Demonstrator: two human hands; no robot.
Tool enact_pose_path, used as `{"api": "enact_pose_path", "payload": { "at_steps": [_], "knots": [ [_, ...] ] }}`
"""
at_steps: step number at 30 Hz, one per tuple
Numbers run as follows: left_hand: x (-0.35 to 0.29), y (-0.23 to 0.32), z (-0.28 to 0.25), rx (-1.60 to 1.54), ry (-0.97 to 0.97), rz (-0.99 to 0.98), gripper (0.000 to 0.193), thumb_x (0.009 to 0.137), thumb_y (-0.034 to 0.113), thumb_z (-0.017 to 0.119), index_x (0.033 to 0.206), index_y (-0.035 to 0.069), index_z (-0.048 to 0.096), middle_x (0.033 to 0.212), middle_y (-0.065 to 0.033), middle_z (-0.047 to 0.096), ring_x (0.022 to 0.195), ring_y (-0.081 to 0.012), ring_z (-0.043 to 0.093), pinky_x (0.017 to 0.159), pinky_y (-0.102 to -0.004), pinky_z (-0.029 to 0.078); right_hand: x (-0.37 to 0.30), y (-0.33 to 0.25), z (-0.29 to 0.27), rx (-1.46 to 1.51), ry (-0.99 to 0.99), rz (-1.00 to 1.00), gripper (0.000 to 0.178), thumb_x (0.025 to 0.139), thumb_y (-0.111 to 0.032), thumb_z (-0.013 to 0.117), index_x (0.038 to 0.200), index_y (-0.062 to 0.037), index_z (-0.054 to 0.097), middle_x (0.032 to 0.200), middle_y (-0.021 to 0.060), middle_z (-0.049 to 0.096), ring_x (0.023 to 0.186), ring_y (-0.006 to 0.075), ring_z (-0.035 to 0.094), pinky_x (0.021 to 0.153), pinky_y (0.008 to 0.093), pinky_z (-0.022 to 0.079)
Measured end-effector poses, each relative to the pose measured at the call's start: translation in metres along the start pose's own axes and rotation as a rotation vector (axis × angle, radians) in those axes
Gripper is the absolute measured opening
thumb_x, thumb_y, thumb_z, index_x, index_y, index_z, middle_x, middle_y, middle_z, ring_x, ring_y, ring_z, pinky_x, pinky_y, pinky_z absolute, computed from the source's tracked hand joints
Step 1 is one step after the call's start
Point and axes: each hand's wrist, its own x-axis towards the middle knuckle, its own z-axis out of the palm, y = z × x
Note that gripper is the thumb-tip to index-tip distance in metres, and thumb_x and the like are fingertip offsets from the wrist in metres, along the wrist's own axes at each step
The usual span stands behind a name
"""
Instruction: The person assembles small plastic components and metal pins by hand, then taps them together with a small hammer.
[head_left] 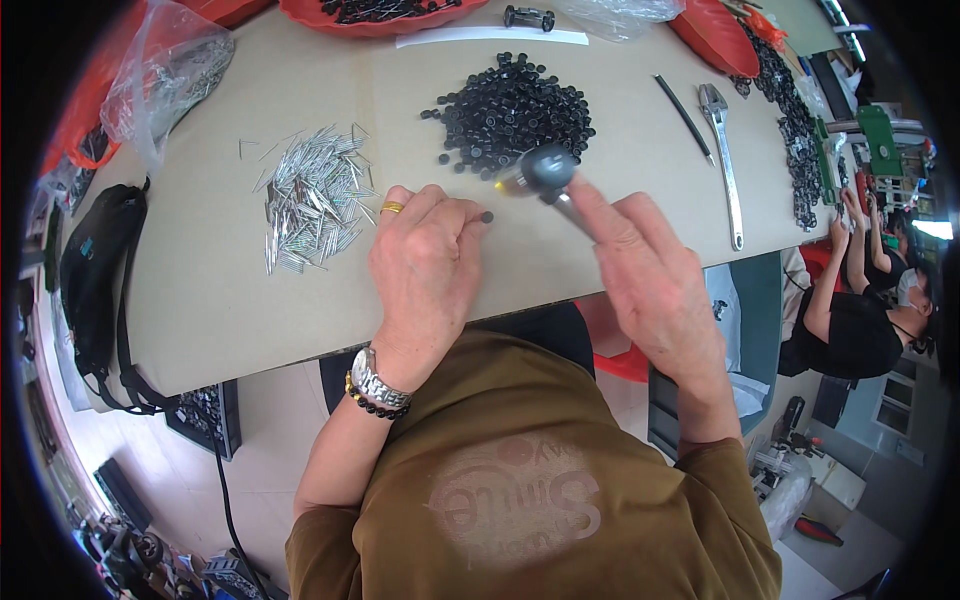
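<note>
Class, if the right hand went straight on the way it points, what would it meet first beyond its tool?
Probably the pile of black caps, though how high the right hand is above the table is unclear.

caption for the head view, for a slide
Right hand grips a blurred hammer; left hand holds a small black cap near metal pins.

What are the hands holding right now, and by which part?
The right hand holds a hammer by its handle. The left hand is at a small black round piece; whether it grips it, I cannot tell.
</note>
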Motion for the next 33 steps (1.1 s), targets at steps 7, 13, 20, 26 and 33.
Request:
{"api": "enact_pose_path", "payload": {
  "at_steps": [7, 13, 20, 26, 33],
  "knots": [
    [-0.005, -0.005, -0.005, -0.022, -0.001, 0.031, 0.01, 0.077, -0.005, 0.074, 0.081, 0.002, 0.068, 0.073, -0.0094, 0.062, 0.065, -0.0251, 0.054, 0.065, -0.0372, 0.043, -0.017, 0.069, 0.005, -0.227, 0.314, 0.164, 0.055, 0.094, 0.0, 0.057, 0.147, -0.0134, 0.054, 0.099, 0.0134, 0.055, 0.079, 0.0378, 0.062, 0.07, 0.0473, 0.053],
    [0.071, -0.016, -0.035, 0.054, -0.021, -0.056, 0.01, 0.093, 0.008, 0.066, 0.098, 0.0, 0.064, 0.075, -0.0155, 0.066, 0.065, -0.033, 0.064, 0.064, -0.0415, 0.05, -0.035, 0.138, 0.013, -0.621, 0.295, 0.478, 0.048, 0.095, -0.006, 0.062, 0.142, -0.0137, 0.059, 0.099, 0.0108, 0.056, 0.092, 0.0313, 0.063, 0.076, 0.0466, 0.052],
    [0.203, -0.09, -0.07, 0.19, 0.182, -0.054, 0.033, 0.093, 0.023, 0.073, 0.116, 0.0, 0.067, 0.088, -0.0128, 0.075, 0.071, -0.0215, 0.069, 0.064, -0.0346, 0.053, -0.026, 0.158, 0.025, -0.608, 0.355, 0.396, 0.049, 0.094, -0.005, 0.062, 0.143, -0.0099, 0.058, 0.098, 0.0132, 0.054, 0.092, 0.032, 0.059, 0.081, 0.0445, 0.049],
    [0.165, -0.108, -0.121, 0.133, 0.064, -0.175, 0.03, 0.088, 0.013, 0.078, 0.111, -0.003, 0.069, 0.08, 0.0004, 0.067, 0.071, -0.0053, 0.056, 0.067, -0.0226, 0.047, -0.03, 0.161, 0.028, -0.596, 0.383, 0.385, 0.047, 0.095, -0.004, 0.06, 0.142, -0.0093, 0.058, 0.098, 0.0129, 0.053, 0.092, 0.0325, 0.058, 0.082, 0.0447, 0.048],
    [0.098, -0.151, -0.162, 0.146, -0.267, -0.245, 0.02, 0.081, 0.002, 0.075, 0.1, 0.0, 0.073, 0.083, -0.0054, 0.071, 0.075, -0.0135, 0.064, 0.071, -0.0296, 0.051, -0.027, 0.14, 0.013, -0.547, 0.408, 0.401, 0.05, 0.095, -0.003, 0.061, 0.145, -0.0101, 0.057, 0.11, 0.0156, 0.058, 0.104, 0.0349, 0.058, 0.091, 0.0451, 0.049]
  ]
}}
